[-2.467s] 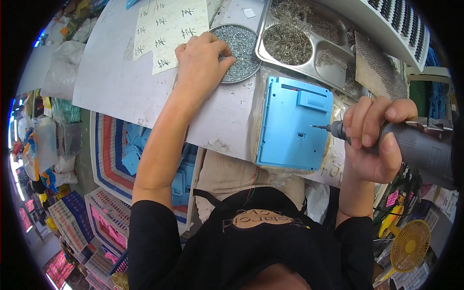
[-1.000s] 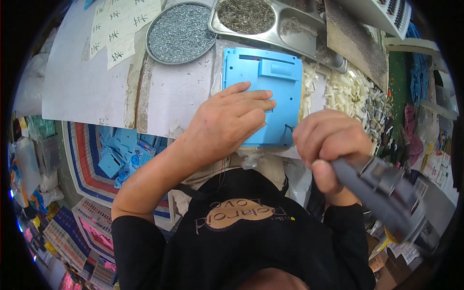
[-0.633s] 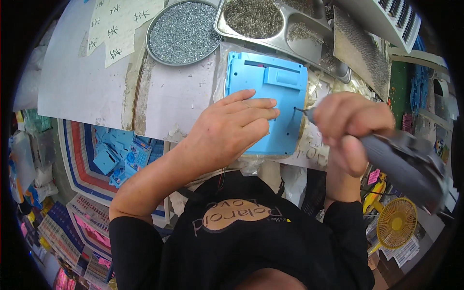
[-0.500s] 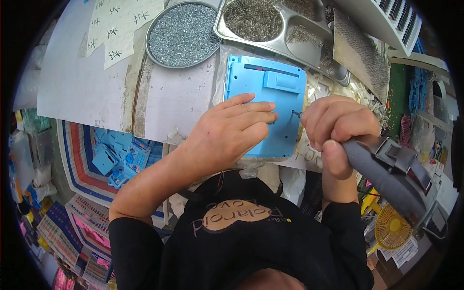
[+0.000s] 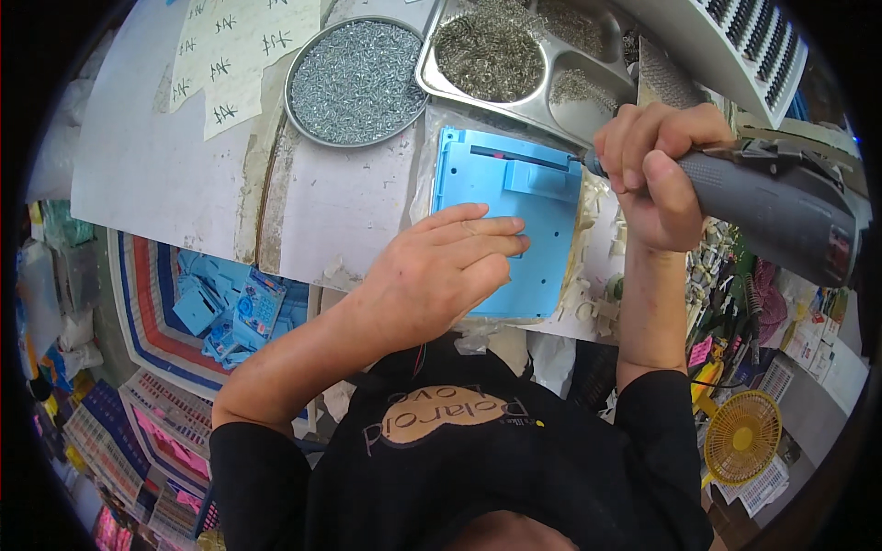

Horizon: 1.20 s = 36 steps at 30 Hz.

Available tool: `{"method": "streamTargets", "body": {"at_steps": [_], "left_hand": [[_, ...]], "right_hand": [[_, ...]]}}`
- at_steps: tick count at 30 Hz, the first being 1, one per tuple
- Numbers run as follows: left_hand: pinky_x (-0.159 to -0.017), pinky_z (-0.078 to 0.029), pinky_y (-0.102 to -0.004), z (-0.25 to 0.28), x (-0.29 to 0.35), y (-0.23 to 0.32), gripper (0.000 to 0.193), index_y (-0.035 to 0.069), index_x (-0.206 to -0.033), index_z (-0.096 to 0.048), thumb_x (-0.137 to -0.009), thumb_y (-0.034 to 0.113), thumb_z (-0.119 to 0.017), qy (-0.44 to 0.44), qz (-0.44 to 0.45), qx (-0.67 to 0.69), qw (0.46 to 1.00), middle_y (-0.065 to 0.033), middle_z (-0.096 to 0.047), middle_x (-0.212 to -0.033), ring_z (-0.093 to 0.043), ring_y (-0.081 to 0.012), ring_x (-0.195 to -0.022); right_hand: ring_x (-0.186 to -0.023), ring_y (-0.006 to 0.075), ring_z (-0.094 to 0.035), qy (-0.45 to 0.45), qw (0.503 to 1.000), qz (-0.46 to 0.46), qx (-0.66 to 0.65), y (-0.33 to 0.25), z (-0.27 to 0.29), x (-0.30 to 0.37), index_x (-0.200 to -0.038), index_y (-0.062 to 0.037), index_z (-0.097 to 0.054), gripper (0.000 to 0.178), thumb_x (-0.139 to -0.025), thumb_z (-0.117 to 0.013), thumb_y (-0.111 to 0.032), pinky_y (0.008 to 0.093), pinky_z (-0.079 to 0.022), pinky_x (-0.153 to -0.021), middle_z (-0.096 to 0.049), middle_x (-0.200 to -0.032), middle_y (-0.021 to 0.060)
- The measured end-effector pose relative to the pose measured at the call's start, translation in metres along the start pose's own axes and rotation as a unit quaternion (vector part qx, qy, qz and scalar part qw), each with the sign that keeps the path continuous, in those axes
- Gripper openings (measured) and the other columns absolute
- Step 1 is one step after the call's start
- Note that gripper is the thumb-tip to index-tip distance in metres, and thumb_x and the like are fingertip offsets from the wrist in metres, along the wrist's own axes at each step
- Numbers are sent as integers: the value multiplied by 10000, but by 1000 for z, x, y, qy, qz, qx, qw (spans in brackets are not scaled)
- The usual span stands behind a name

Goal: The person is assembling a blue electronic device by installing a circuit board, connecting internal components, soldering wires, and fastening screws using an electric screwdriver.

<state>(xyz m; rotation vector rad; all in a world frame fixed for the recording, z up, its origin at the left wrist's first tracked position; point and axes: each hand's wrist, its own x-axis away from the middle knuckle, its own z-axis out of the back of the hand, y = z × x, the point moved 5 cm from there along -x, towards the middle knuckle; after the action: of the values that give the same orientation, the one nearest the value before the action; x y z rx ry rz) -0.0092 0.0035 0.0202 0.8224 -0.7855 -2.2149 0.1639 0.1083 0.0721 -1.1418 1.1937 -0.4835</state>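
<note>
A light blue plastic panel (image 5: pixel 533 197) lies flat on the white worktop (image 5: pixel 349 197). My left hand (image 5: pixel 441 271) rests palm down on the panel's near left part, fingers spread toward the right. My right hand (image 5: pixel 652 170) grips a grey electric screwdriver (image 5: pixel 772 207). Its bit touches the panel's far right corner. The tool's body runs off to the right.
A round metal dish of small screws (image 5: pixel 354 78) sits beyond the panel on the left. A steel compartment tray (image 5: pixel 528 60) with more screws stands behind it. Paper tally sheets (image 5: pixel 234 46) lie at far left. Blue parts fill a bin (image 5: pixel 230 308) below the table; a yellow fan (image 5: pixel 740 436) is at right.
My right hand has moved the screwdriver up from the panel's right edge to its far right corner. My left hand stays pressed on the panel. The view shifted slightly.
</note>
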Motion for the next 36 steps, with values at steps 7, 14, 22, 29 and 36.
{"method": "streamTargets", "body": {"at_steps": [7,14,22,29,36], "left_hand": [[-1051,-501,-446,4,2,-4,162,49,-942,-696,-813,66,-792,76,-5,53,996,-79,-753,-1106,-695,-254,-1149],[-1078,-467,-483,12,6,2,180,68,-940,-714,-787,46,-806,191,26,37,981,-80,-771,-1005,-736,-240,-1047],[-1090,-441,-504,31,18,-4,185,73,-946,-728,-780,31,-800,200,18,14,979,-77,-771,-972,-744,-227,-993],[-1038,-471,-481,72,39,-52,173,100,-918,-681,-798,107,-806,293,109,-117,943,-51,-719,-912,-713,-199,-901],[-1026,-432,-471,33,26,-7,239,100,-789,-576,-784,125,-814,206,6,-10,978,-31,-737,-1007,-719,-202,-1036]], "right_hand": [[-571,155,-431,-24,999,33,-29,-17,0,-9,-1158,-32,-525,295,-888,-537,-152,353,-389,-576,-474,-665,29],[-509,80,-543,-73,989,-13,-125,-70,-55,7,-1113,-153,-529,244,-920,-672,-196,243,-397,-463,-608,-674,-42],[-515,97,-541,-75,988,-19,-131,-53,-79,2,-1072,-149,-498,249,-909,-674,-217,251,-413,-478,-587,-678,-32],[-576,127,-443,-41,996,27,-77,-16,-76,-34,-1100,-98,-505,216,-930,-585,-205,314,-391,-593,-505,-703,15],[-535,150,-478,-19,992,47,-118,19,-76,-45,-1081,-26,-469,233,-916,-621,-87,305,-428,-499,-508,-670,77]]}}
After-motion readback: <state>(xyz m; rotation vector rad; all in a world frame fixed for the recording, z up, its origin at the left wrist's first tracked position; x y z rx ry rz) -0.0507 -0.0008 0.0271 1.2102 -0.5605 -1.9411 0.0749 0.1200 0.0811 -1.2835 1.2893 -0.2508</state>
